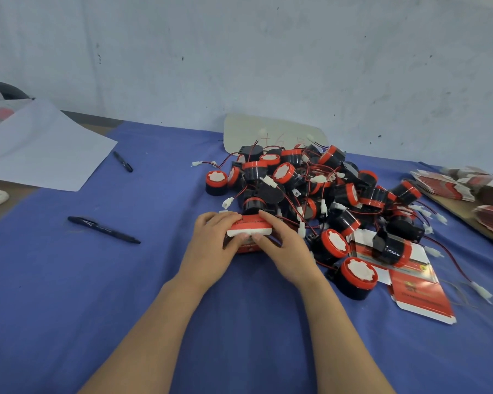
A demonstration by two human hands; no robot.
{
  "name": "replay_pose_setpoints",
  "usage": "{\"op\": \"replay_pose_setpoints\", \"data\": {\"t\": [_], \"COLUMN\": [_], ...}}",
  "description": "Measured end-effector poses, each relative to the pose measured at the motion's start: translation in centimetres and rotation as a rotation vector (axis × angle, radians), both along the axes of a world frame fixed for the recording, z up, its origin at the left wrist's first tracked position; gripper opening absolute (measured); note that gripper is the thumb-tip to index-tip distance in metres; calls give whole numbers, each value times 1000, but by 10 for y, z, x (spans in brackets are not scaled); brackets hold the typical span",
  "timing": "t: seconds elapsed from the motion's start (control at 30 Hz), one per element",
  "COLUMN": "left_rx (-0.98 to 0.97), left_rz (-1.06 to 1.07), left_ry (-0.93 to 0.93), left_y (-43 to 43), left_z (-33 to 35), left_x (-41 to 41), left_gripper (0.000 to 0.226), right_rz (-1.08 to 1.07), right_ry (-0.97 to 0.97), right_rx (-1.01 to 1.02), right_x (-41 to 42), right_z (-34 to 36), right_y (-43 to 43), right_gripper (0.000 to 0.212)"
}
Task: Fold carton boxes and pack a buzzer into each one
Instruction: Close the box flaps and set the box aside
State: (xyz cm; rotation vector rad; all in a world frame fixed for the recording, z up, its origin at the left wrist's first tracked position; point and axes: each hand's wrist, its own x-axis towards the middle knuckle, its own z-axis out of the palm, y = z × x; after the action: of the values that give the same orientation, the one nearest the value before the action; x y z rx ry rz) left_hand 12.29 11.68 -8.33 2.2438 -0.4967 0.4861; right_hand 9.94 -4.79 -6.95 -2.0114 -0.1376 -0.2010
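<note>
The left hand (pixel 214 243) and right hand (pixel 288 251) are clamping the carton box (pixel 249 228) between curled fingers (pixel 225 218). Buzzers (pixel 285 173) are lying just beyond.

there is one view only, from a camera worn on the person's head. it looks forward and down across the blue cloth (pixel 69 308) toward the pale wall (pixel 239 52) behind it. both forearms (pixel 143 336) cross the bottom edge. the left hand (pixel 211 245) and right hand (pixel 288 251), both holding the carton box (pixel 249 227), are near the centre and close to the lens. the wide angle takes in the cloth from side to side, with the buzzer heap (pixel 310 189) right of centre.
</note>
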Motion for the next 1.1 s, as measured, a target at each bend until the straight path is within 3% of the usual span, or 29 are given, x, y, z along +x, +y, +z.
{"op": "replay_pose_setpoints", "data": {"t": [0.3,0.53,0.63,0.8,0.93,1.03,1.1], "left_rx": [-93,-227,-324,-318,-619,-727,-729], "left_rz": [23,-111,-132,-94,3,57,61], "left_ry": [17,211,303,295,507,558,547], "left_y": [1,-1,-3,-5,-15,-24,-27], "left_z": [2,2,5,6,9,11,12], "left_x": [1,-2,-1,-6,-9,-10,-10], "left_gripper": [34,39,40,34,45,27,31], "right_rz": [-105,-32,-47,-168,-220,-218,-208], "right_ry": [-150,-45,22,35,138,136,121], "right_rx": [-51,49,173,312,504,425,366], "right_x": [1,2,1,6,10,10,9], "right_z": [-1,0,0,-5,-8,-7,-6], "right_y": [10,6,9,21,28,30,32], "right_gripper": [28,30,21,16,26,26,27]}}
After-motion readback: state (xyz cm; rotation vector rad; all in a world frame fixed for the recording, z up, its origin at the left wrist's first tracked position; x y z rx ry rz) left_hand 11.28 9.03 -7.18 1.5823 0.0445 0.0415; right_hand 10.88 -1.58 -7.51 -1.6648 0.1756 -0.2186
